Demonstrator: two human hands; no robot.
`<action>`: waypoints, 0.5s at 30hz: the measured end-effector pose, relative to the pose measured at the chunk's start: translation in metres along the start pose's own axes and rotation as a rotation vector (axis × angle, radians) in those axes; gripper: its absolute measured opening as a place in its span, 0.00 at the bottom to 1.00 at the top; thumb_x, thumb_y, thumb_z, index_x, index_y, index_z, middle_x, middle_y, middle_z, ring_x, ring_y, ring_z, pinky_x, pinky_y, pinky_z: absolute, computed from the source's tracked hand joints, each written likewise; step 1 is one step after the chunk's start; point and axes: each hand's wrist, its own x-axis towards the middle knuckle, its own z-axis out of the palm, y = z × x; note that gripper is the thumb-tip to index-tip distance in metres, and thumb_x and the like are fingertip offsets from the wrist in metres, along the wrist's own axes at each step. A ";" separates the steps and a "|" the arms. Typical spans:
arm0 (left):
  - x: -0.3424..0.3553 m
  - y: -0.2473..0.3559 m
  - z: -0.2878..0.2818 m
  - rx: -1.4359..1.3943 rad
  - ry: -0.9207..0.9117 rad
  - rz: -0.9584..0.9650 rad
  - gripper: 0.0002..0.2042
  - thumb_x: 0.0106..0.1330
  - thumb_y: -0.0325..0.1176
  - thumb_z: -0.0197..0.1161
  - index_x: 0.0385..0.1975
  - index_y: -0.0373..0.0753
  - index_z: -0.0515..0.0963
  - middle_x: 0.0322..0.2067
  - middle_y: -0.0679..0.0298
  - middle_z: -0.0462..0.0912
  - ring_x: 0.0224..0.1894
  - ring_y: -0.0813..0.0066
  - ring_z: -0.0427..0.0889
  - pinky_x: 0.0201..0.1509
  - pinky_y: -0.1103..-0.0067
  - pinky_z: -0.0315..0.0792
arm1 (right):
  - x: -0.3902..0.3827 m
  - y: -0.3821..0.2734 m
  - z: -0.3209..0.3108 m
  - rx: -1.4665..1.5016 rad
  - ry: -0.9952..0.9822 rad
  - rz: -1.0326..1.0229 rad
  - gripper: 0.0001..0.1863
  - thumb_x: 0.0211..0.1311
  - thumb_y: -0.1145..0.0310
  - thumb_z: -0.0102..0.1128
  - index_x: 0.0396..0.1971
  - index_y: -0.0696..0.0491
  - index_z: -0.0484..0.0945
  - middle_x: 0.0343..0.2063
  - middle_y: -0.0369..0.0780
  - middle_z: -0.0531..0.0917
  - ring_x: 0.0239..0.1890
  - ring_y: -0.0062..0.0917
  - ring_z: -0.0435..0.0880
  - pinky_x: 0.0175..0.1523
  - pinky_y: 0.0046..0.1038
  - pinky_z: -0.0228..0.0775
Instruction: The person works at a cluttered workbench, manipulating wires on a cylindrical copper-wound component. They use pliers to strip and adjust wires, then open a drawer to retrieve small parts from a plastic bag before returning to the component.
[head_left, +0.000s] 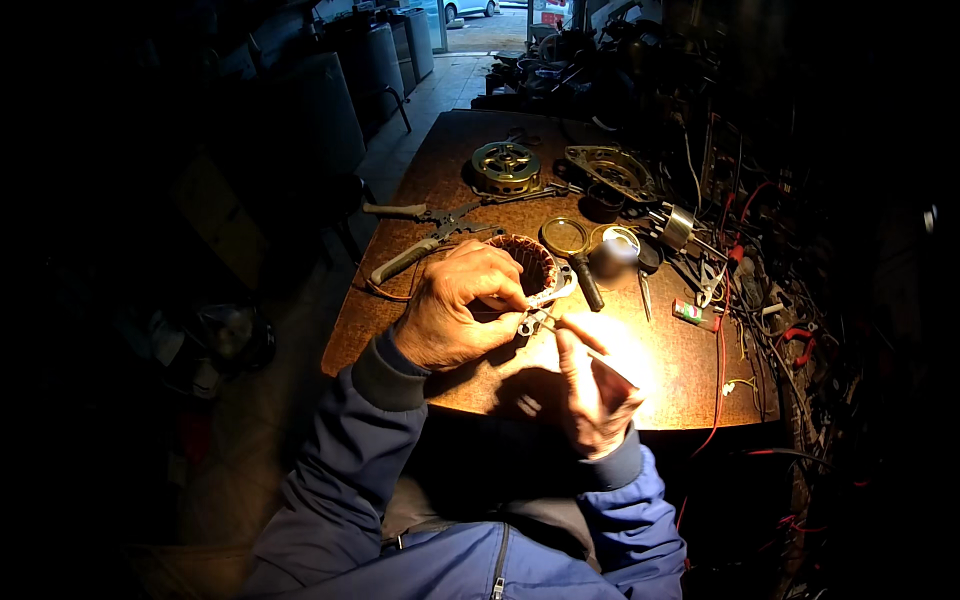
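Working over one brown wooden table (460, 140), a person in a blue jacket brings two bare hands together at one ring-shaped, dark-cored part wound with reddish copper wire (538, 256). This part sits near the middle of the table, just beyond the left hand (458, 312). The left hand's thumb and index finger narrow to a pinch at the ring's near edge; whether they grip the ring itself or a lead on it cannot be told. The right hand (592, 395) has its fingers closed on one thin, slender rod (546, 319), its tip close to the left fingertips.

To the left of the ring lies one plier-like metal tool with two pale handles (402, 262). Beyond the ring stands one round, gold-coloured metal cover with spoke-like openings (506, 168), and to its right one larger, angular, gold-coloured metal housing (590, 156). Just right of the ring rests one round magnifying glass with a brass-coloured rim and dark handle (588, 284). Farther right are one silver metal cylinder (679, 227) and one small green-and-red packet (688, 312). Red wires tangle along the right edge, too jumbled to count.
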 end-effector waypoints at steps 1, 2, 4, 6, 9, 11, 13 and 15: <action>-0.001 0.000 0.000 -0.004 0.002 -0.006 0.08 0.47 0.23 0.74 0.28 0.39 0.86 0.33 0.63 0.87 0.44 0.65 0.87 0.53 0.71 0.77 | 0.015 -0.001 -0.007 0.007 -0.037 -0.034 0.08 0.67 0.80 0.67 0.44 0.64 0.87 0.39 0.46 0.89 0.37 0.27 0.87 0.45 0.26 0.79; -0.001 0.001 0.000 -0.012 0.003 -0.010 0.08 0.47 0.23 0.74 0.28 0.39 0.86 0.33 0.63 0.87 0.44 0.65 0.87 0.52 0.71 0.78 | 0.028 -0.002 -0.015 0.010 -0.070 -0.068 0.08 0.68 0.80 0.66 0.43 0.64 0.87 0.39 0.45 0.89 0.38 0.26 0.87 0.45 0.26 0.79; 0.000 0.003 0.001 -0.028 0.002 -0.029 0.08 0.47 0.22 0.74 0.27 0.38 0.86 0.32 0.63 0.87 0.44 0.65 0.87 0.52 0.71 0.78 | 0.037 0.004 -0.019 0.169 -0.062 0.085 0.08 0.70 0.77 0.64 0.45 0.64 0.86 0.37 0.43 0.88 0.39 0.24 0.86 0.47 0.24 0.77; 0.001 0.004 0.001 -0.038 -0.004 -0.060 0.07 0.47 0.22 0.74 0.27 0.38 0.86 0.32 0.63 0.87 0.44 0.65 0.87 0.52 0.71 0.78 | 0.043 0.008 -0.026 0.250 -0.141 0.257 0.10 0.72 0.76 0.63 0.47 0.63 0.85 0.38 0.43 0.89 0.38 0.23 0.86 0.47 0.24 0.77; 0.002 0.005 0.001 0.015 -0.008 -0.010 0.08 0.47 0.21 0.74 0.27 0.37 0.85 0.32 0.63 0.87 0.45 0.63 0.87 0.52 0.70 0.79 | 0.038 0.018 -0.025 0.396 -0.167 0.308 0.11 0.73 0.75 0.63 0.49 0.65 0.84 0.38 0.44 0.89 0.38 0.25 0.88 0.49 0.25 0.79; 0.002 0.007 0.001 0.009 -0.008 -0.037 0.07 0.47 0.19 0.72 0.26 0.37 0.84 0.31 0.64 0.86 0.45 0.62 0.87 0.54 0.69 0.80 | 0.036 0.022 -0.027 0.398 -0.198 0.285 0.12 0.71 0.78 0.64 0.50 0.66 0.84 0.39 0.45 0.89 0.39 0.27 0.89 0.50 0.26 0.81; 0.003 0.008 0.000 0.017 -0.013 -0.048 0.08 0.47 0.18 0.71 0.25 0.37 0.83 0.31 0.64 0.86 0.45 0.62 0.88 0.54 0.68 0.80 | 0.033 0.030 -0.026 0.375 -0.229 0.220 0.12 0.69 0.81 0.65 0.50 0.67 0.84 0.40 0.46 0.89 0.41 0.28 0.90 0.50 0.26 0.82; 0.003 0.007 0.001 0.035 -0.019 -0.040 0.08 0.47 0.17 0.70 0.25 0.37 0.83 0.31 0.63 0.86 0.45 0.62 0.88 0.54 0.69 0.80 | 0.032 0.028 -0.025 0.388 -0.243 0.145 0.14 0.65 0.85 0.67 0.51 0.67 0.84 0.41 0.48 0.90 0.42 0.28 0.91 0.51 0.26 0.83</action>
